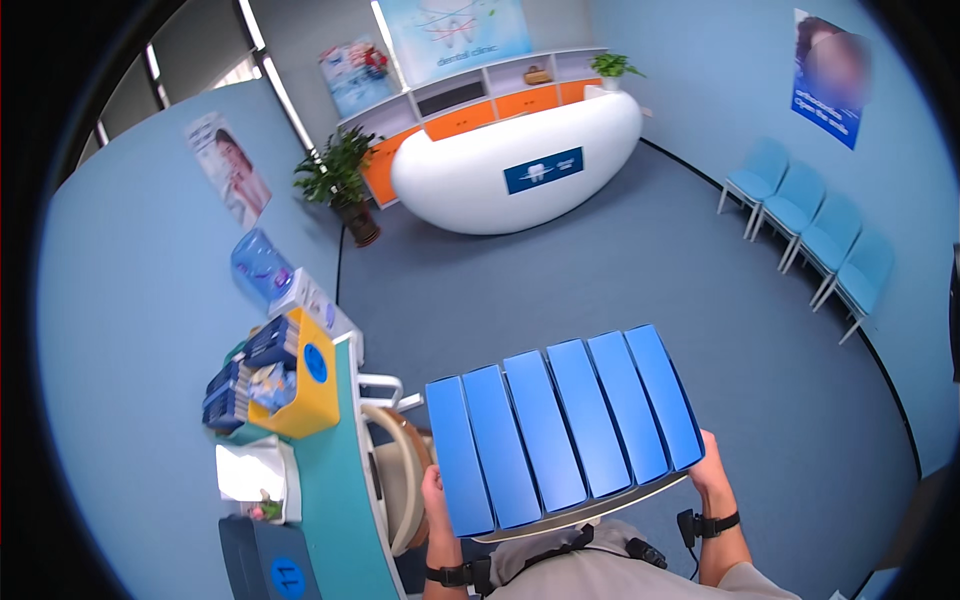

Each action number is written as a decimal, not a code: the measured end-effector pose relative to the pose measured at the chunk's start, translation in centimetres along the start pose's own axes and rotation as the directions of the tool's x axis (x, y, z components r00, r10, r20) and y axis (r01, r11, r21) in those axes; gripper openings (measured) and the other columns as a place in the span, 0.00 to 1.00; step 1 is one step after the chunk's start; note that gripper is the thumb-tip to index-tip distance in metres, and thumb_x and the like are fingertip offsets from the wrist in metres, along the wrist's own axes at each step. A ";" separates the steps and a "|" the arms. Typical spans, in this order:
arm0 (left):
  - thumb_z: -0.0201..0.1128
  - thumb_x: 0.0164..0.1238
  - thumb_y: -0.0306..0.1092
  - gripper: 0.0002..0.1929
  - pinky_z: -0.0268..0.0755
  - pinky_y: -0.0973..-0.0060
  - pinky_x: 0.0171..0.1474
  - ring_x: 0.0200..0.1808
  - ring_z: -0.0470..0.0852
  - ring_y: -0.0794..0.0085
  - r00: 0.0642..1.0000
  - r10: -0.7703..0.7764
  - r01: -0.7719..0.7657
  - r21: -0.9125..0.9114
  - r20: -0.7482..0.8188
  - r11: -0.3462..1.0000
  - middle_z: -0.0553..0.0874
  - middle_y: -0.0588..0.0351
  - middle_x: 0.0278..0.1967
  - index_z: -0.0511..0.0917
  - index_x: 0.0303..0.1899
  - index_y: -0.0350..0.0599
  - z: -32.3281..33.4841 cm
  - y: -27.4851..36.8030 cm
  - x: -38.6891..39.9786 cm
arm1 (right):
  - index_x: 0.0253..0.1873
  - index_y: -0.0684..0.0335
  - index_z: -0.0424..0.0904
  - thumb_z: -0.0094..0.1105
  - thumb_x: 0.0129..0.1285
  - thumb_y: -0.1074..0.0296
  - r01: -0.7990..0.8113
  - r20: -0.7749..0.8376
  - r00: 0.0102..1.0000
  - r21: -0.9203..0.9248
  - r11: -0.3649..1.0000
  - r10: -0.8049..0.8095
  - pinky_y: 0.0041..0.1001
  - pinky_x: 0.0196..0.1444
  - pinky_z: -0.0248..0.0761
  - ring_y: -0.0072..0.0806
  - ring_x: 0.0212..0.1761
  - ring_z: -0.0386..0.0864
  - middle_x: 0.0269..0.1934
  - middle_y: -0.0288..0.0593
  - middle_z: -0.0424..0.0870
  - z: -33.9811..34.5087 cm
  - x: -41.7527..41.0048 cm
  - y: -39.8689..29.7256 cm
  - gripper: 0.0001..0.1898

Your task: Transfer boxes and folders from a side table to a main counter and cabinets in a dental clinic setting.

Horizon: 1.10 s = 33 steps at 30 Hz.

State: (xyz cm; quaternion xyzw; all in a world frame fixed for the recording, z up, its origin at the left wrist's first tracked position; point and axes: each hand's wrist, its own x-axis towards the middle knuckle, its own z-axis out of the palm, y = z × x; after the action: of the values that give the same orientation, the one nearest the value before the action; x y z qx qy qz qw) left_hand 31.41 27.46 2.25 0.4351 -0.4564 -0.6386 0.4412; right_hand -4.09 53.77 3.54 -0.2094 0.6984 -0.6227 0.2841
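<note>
Several long blue boxes (566, 427) stand side by side in a row in front of my body. Under their near ends shows the pale rim of a tray (589, 517). My left hand (433, 491) grips the load at its left end, and my right hand (706, 463) grips it at the right end. Most fingers of both hands are hidden behind or under the boxes. The load is held up at waist height, a little tilted in the view, above the grey-blue floor (615, 277).
At left, a teal table (334, 502) bears a yellow bin (315, 382) and a dark box (262, 562); a chair (401, 480) stands against it. A water dispenser (319, 304) is beyond. Ahead is a white reception desk (465, 187). Blue chairs (814, 225) line the right wall.
</note>
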 end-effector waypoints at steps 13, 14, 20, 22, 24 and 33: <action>0.61 0.80 0.29 0.06 0.74 0.84 0.31 0.29 0.81 0.86 0.911 -0.075 -0.038 0.265 0.405 0.963 0.85 0.62 0.31 0.77 0.46 0.37 19.3 -3.7 12.3 | 0.40 0.71 0.85 0.58 0.75 0.70 -0.084 -0.503 0.856 0.096 0.992 0.121 0.22 0.37 0.71 0.16 0.37 0.76 0.35 0.32 0.83 -8.2 3.0 2.3 0.11; 0.61 0.80 0.30 0.06 0.74 0.83 0.31 0.29 0.81 0.86 0.900 -0.101 -0.012 0.258 0.423 0.966 0.86 0.61 0.31 0.77 0.46 0.36 19.9 -4.2 13.6 | 0.40 0.71 0.85 0.58 0.75 0.70 -0.090 -0.521 0.844 0.104 0.991 0.131 0.22 0.37 0.71 0.16 0.37 0.76 0.35 0.32 0.83 -8.1 3.8 2.5 0.11; 0.62 0.79 0.29 0.06 0.72 0.83 0.29 0.28 0.80 0.87 0.901 -0.124 0.035 0.215 0.417 0.976 0.85 0.62 0.29 0.78 0.44 0.36 24.5 -6.0 23.0 | 0.40 0.71 0.85 0.59 0.74 0.69 -0.127 -0.569 0.806 0.107 0.986 0.165 0.22 0.38 0.72 0.17 0.37 0.76 0.35 0.33 0.83 -5.6 12.3 0.1 0.11; 0.63 0.78 0.29 0.05 0.70 0.84 0.29 0.28 0.79 0.88 0.910 -0.116 0.027 0.222 0.399 0.975 0.84 0.63 0.28 0.78 0.43 0.36 26.1 -5.6 26.8 | 0.39 0.70 0.85 0.59 0.74 0.69 -0.116 -0.564 0.812 0.097 0.989 0.151 0.23 0.39 0.72 0.16 0.37 0.76 0.36 0.33 0.84 -4.8 16.3 -0.9 0.11; 0.63 0.77 0.28 0.05 0.69 0.84 0.29 0.27 0.77 0.88 0.920 -0.084 -0.003 0.220 0.383 0.975 0.82 0.65 0.27 0.78 0.41 0.36 27.0 -4.8 30.7 | 0.39 0.70 0.85 0.59 0.74 0.69 -0.116 -0.542 0.830 0.059 0.991 0.129 0.23 0.39 0.72 0.17 0.38 0.76 0.36 0.33 0.83 -3.8 20.8 -2.1 0.11; 0.63 0.78 0.30 0.07 0.71 0.84 0.30 0.29 0.78 0.87 0.972 0.081 -0.124 0.186 0.220 0.975 0.83 0.63 0.29 0.77 0.40 0.35 28.2 1.0 43.9 | 0.40 0.70 0.84 0.59 0.74 0.70 -0.012 -0.389 0.921 -0.020 1.000 0.003 0.23 0.39 0.73 0.17 0.37 0.77 0.35 0.33 0.84 3.7 38.5 -6.7 0.10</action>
State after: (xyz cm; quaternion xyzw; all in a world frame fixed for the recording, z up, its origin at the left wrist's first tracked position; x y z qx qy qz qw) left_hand -5.64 -9.30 2.25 0.3826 -0.5839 -0.6086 0.3772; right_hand -31.03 25.18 4.70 -0.0821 0.7484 -0.6430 0.1402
